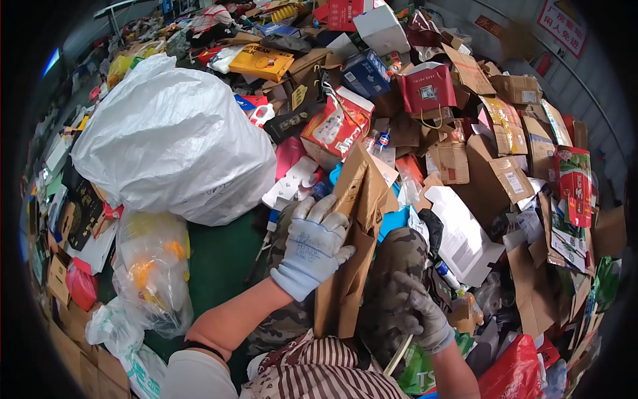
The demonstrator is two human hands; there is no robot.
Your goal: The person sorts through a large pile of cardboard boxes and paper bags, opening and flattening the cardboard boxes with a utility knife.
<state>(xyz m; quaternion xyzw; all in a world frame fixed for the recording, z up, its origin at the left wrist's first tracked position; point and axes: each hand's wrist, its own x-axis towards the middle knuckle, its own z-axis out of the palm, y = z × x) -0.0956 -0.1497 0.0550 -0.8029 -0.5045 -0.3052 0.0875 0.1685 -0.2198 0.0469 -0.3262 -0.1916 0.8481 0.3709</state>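
Leftmost, a clear plastic bag (153,266) with yellow things inside lies on the green floor (219,259). Just above it is a big white sack (173,139). Next comes the left hand (312,243) in a white glove. Its fingers are slightly spread and pressed over the near edge of a folded brown cardboard piece (362,199), gripping it. The cardboard stands upright between the person's knees in camouflage trousers (399,256), its top tilted away toward the pile. To its right and lower, the right hand (415,309) in a grey glove rests against the knee. Its fingers are curled, but I cannot tell whether they clamp anything. Just beside it lies a white sheet of paper (462,236). Flattened cartons (505,173) are heaped beyond, with a red paper bag (425,90) further up.
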